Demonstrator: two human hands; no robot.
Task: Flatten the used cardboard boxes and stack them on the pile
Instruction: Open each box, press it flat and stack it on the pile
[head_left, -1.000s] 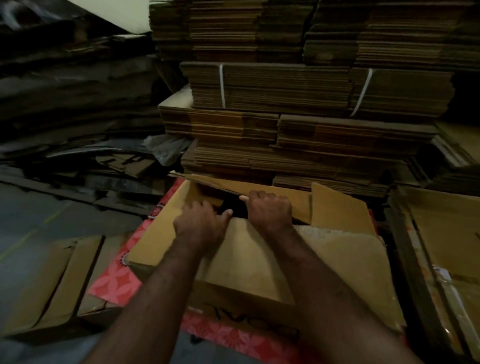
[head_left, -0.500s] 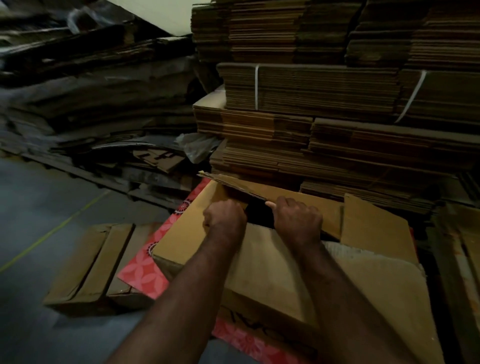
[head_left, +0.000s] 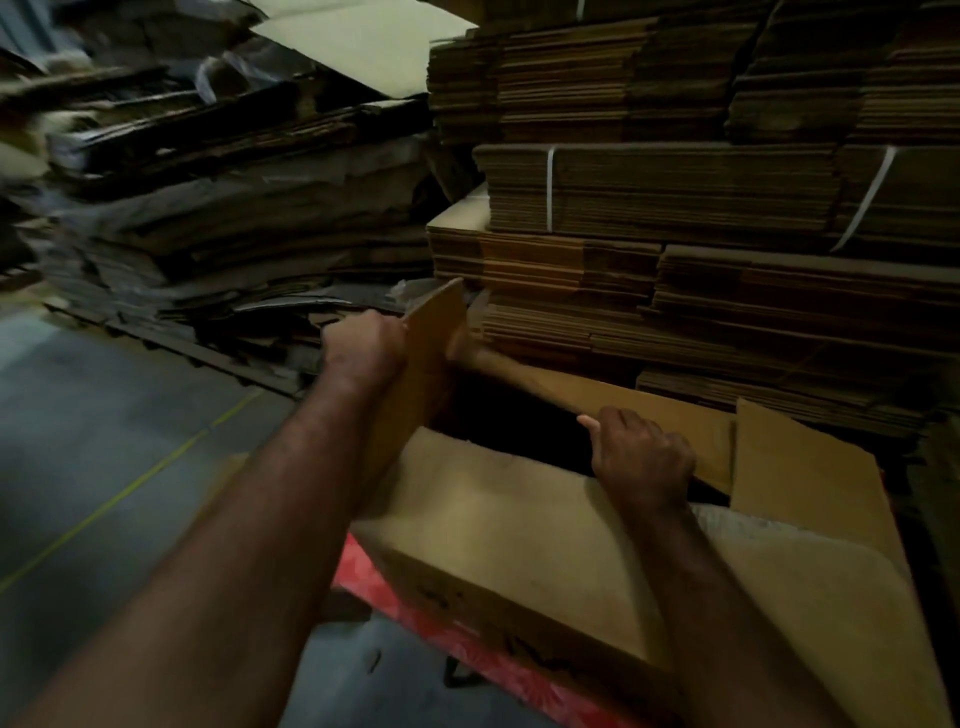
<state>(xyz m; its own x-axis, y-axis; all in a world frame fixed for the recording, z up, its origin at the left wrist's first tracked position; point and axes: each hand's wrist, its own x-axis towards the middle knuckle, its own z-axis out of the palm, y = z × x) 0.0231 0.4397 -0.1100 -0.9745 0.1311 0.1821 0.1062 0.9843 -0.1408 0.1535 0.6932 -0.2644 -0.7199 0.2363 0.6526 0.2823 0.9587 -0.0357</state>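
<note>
While the box (head_left: 519, 525) lies lengthwise left to right before the hands, left hand (head_left: 363, 345) grips its raised end flap (head_left: 434, 338); right hand (head_left: 641, 457) grips the near flap's edge.

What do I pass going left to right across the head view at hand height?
Grey floor → left hand → raised box flap → dark box opening → right hand → far-side flap.
</note>
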